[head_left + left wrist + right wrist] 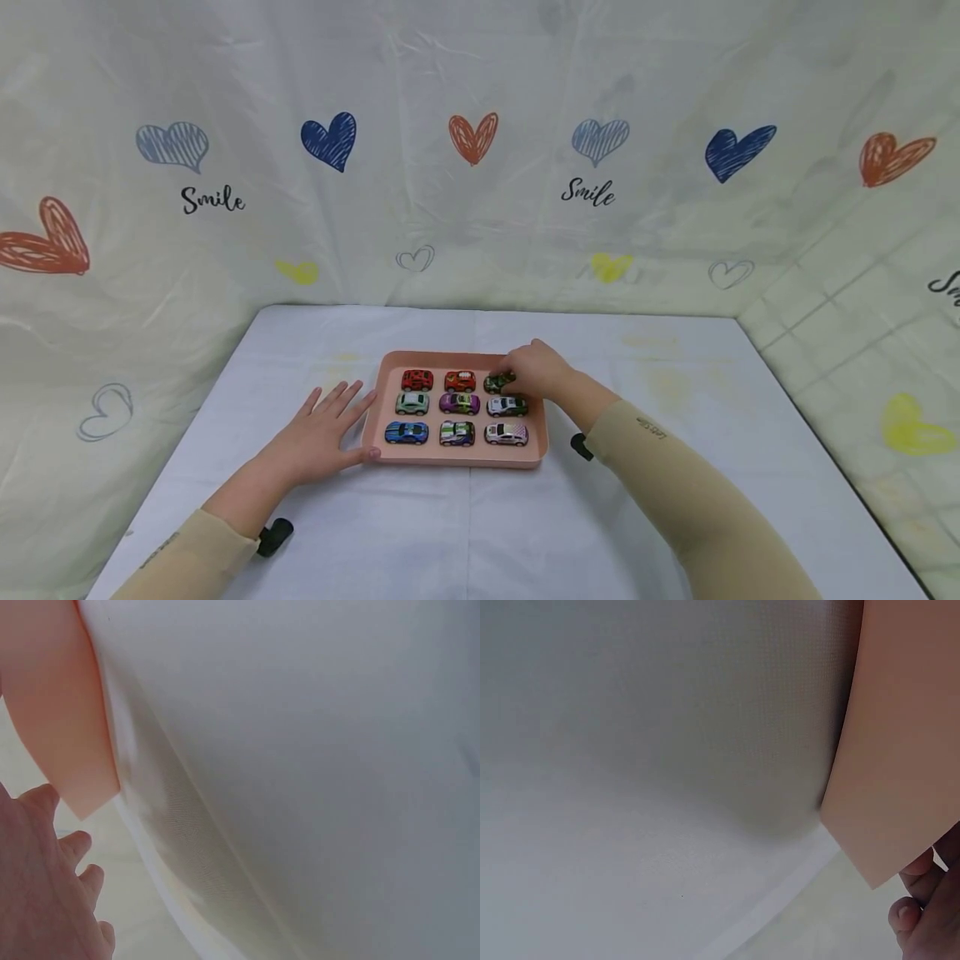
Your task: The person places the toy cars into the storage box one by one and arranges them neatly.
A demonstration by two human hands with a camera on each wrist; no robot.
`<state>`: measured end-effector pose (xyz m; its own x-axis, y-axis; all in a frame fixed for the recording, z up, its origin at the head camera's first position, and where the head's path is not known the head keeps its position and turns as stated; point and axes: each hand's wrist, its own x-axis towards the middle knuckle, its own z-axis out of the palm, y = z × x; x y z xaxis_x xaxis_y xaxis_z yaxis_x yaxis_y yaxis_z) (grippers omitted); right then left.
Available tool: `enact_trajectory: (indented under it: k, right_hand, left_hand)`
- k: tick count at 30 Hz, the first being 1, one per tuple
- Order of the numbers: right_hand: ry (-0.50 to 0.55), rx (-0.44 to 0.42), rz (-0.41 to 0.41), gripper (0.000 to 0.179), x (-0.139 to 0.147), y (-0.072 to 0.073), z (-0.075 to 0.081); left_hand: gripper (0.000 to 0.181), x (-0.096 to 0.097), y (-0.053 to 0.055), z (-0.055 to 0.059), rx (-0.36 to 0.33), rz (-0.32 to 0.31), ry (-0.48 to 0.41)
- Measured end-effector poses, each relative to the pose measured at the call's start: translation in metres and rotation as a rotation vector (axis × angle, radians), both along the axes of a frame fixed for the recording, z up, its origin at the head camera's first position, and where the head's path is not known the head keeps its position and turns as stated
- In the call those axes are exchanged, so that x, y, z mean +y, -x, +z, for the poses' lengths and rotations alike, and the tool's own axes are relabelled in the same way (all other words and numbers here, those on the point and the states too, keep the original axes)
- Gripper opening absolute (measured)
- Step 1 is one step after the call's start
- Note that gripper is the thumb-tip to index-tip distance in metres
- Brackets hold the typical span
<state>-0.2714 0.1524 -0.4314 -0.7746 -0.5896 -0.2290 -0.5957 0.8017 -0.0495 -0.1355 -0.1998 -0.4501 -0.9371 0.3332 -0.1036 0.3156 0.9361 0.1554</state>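
Note:
A pink tray [450, 457] holds several small toy cars in three rows of three. My right hand [537, 369] reaches over the tray's far right corner and pinches the dark green toy car [497, 382], partly covering it. Just nearer to me sits a white and green toy car [507, 407]. Fingers spread, my left hand [318, 437] rests at the tray's left side, its thumb at the near left corner. In the left wrist view, the left fingertips [91, 877] show below the tray's wall [56, 712]. Curled right fingers [906, 913] appear beside the tray in the right wrist view.
Also in the tray are a red toy car [417, 380], a purple one [459, 403], a blue one [407, 432] and a pale pink one [506, 434]. A white cloth [420, 533] covers the table. Behind hangs a curtain [480, 75] printed with hearts.

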Motion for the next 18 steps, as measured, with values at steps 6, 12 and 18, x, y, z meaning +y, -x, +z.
enact_trajectory:
  k: [6, 12, 18]
  right_hand:
    - [-0.005, 0.018, 0.022, 0.036, 0.000, -0.001, 0.001]
    - [0.029, 0.024, 0.014, 0.035, 0.003, -0.003, 0.006]
    - [0.068, 0.029, 0.005, 0.033, 0.006, -0.006, 0.012]
  left_hand:
    - [0.097, -0.001, 0.000, -0.002, 0.005, -0.001, -0.002]
    - [0.097, -0.002, 0.000, -0.003, 0.022, -0.011, -0.027]
    - [0.097, -0.002, 0.001, -0.003, 0.023, -0.013, -0.038]
